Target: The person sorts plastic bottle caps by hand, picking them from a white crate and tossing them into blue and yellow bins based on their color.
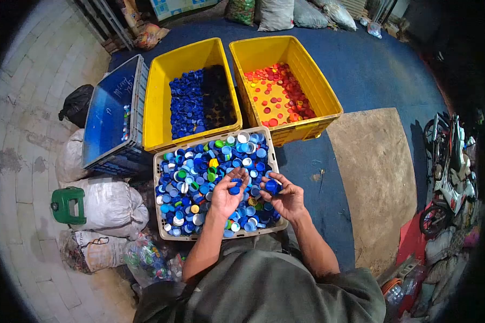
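Observation:
Over a shallow off-white tray (273, 156), heaped with mostly blue bottle caps, both of my hands are raised. My left hand (224, 202) is turned palm up with its fingers curled around dark blue bottle caps (234, 190). To its right, my right hand (292, 202) grips dark blue bottle caps (272, 187) between thumb and fingers. How many caps each hand holds is partly hidden. White, light blue, green and yellow caps are mixed into the heap below.
Behind the tray stand a yellow tub (159, 102) of blue and black caps and another yellow tub (307, 70) of red and orange caps. A blue crate (105, 118), white sack (110, 202) and green container (73, 206) sit left. Brown sheet (372, 188) and motorbike (447, 172) lie right.

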The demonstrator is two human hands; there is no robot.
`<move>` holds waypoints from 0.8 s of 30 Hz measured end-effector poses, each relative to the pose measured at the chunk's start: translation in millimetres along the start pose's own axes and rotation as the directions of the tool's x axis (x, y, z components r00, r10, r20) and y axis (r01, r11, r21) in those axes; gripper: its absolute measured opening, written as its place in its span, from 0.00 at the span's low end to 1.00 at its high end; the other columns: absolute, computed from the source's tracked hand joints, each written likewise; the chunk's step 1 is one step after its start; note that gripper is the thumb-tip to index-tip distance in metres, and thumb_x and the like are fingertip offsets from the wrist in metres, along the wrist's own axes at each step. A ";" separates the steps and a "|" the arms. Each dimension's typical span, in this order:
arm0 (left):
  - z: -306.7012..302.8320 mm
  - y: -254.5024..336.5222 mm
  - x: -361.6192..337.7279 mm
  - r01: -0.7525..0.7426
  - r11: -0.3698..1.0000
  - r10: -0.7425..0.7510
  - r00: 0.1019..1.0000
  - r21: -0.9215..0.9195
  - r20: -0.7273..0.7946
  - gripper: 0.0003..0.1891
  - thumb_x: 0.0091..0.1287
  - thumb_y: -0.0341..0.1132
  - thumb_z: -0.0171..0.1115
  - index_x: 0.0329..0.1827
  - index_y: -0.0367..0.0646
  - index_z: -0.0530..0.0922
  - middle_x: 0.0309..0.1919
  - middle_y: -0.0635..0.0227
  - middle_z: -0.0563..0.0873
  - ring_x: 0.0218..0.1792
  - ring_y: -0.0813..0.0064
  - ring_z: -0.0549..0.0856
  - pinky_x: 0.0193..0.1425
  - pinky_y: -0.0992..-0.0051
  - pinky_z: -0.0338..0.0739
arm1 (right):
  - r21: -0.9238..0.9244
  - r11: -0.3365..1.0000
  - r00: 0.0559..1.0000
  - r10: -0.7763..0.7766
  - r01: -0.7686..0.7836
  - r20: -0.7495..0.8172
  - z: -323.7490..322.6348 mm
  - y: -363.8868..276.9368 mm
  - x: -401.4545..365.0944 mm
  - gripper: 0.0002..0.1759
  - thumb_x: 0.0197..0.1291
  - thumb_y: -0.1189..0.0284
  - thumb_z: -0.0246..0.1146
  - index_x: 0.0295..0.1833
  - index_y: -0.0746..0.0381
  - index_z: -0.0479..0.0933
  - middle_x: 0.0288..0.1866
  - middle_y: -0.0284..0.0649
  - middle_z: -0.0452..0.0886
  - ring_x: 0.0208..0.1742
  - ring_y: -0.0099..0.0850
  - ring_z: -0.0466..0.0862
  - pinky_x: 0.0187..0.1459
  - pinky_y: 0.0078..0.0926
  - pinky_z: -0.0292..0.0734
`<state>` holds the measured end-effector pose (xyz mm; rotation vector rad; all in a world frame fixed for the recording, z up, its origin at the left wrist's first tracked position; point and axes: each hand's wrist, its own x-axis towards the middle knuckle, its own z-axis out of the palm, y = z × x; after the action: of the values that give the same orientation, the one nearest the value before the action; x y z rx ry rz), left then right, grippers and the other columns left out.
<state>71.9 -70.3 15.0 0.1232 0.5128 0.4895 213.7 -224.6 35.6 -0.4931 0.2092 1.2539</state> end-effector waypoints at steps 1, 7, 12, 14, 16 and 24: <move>0.1 0.5 -1.9 -0.005 1.000 0.005 1.000 0.028 0.001 0.23 0.57 0.16 0.45 0.59 0.27 0.70 0.56 0.46 0.76 0.61 0.52 0.75 0.73 0.58 0.69 | -0.008 1.000 1.000 -0.004 0.003 -0.011 1.6 2.2 1.5 0.37 0.36 0.80 0.50 0.62 0.69 0.67 0.58 0.57 0.73 0.61 0.50 0.76 0.65 0.47 0.74; -14.6 11.8 -1.1 -0.055 0.997 0.061 0.994 0.062 -0.093 0.13 0.69 0.23 0.54 0.55 0.26 0.71 0.50 0.49 0.79 0.55 0.55 0.80 0.70 0.60 0.74 | -0.262 0.964 0.981 -0.010 -0.042 -0.195 24.7 17.4 22.0 0.37 0.40 0.92 0.43 0.64 0.70 0.62 0.59 0.53 0.72 0.61 0.47 0.76 0.63 0.43 0.76; 2.1 50.7 29.6 -0.134 0.987 0.108 0.959 -0.084 -0.262 0.09 0.70 0.26 0.54 0.47 0.27 0.72 0.41 0.52 0.79 0.47 0.58 0.80 0.61 0.59 0.80 | -0.405 0.914 0.988 -0.069 0.007 -0.138 38.2 26.4 84.5 0.32 0.50 0.92 0.44 0.66 0.71 0.61 0.56 0.48 0.71 0.55 0.39 0.76 0.57 0.38 0.77; 3.4 75.3 59.3 -0.180 0.972 0.142 0.963 -0.153 -0.231 0.10 0.69 0.31 0.54 0.45 0.30 0.72 0.41 0.54 0.79 0.47 0.59 0.79 0.60 0.56 0.77 | -0.374 0.927 0.993 -0.034 -0.012 -0.115 61.3 27.5 119.3 0.29 0.52 0.91 0.46 0.63 0.73 0.63 0.49 0.46 0.73 0.51 0.38 0.77 0.56 0.37 0.77; 15.6 101.3 86.8 -0.219 0.961 0.184 0.963 -0.167 -0.198 0.12 0.66 0.35 0.54 0.45 0.33 0.73 0.41 0.56 0.79 0.47 0.60 0.79 0.59 0.55 0.75 | -0.403 0.915 1.000 -0.020 0.017 -0.003 70.8 27.6 170.0 0.20 0.52 0.90 0.47 0.53 0.73 0.69 0.42 0.45 0.74 0.47 0.37 0.78 0.53 0.36 0.78; 66.4 173.9 121.4 -0.298 0.923 0.293 0.954 -0.243 -0.056 0.31 0.65 0.36 0.55 0.66 0.25 0.59 0.71 0.42 0.61 0.71 0.48 0.64 0.78 0.57 0.56 | -0.434 0.881 0.979 -0.129 0.186 0.159 150.8 2.9 243.7 0.20 0.58 0.88 0.50 0.56 0.84 0.60 0.59 0.67 0.67 0.58 0.48 0.76 0.55 0.34 0.81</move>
<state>124.4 140.9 59.5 -0.0468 0.4485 0.8479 269.2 54.9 66.3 -0.8088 -0.2330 1.1662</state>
